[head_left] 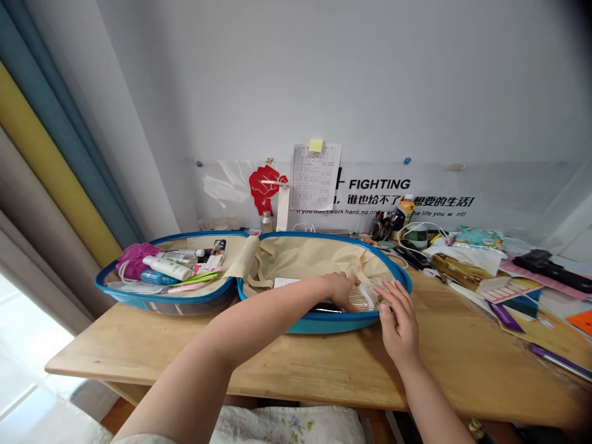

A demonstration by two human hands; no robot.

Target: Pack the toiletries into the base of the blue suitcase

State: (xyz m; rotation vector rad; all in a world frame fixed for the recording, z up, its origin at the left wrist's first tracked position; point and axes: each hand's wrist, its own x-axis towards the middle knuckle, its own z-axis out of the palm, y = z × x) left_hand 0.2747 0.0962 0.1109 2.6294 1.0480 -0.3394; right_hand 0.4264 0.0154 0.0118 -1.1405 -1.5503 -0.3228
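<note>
A blue-rimmed suitcase [324,327] with beige lining lies open on the wooden table. My left hand [341,290] reaches across into its right half. Its fingers curl over a clear pack of thin sticks, apparently cotton swabs [362,300], near the right end. At the suitcase's right rim is my right hand [398,317], fingers apart, holding nothing visible. Beside my left forearm lie a white box [285,282] and a dark flat item [329,307], both partly hidden. The left half holds a purple bath puff [135,261], a white bottle [167,267] and a blue bottle [158,277].
Papers, a brown pouch [460,271], a purple pen [562,362] and a black object [552,268] clutter the table's right side. Behind the suitcase stand a white lamp [283,206], a small glass bottle [266,222] and a yellow bottle [405,213]. Curtains hang at left.
</note>
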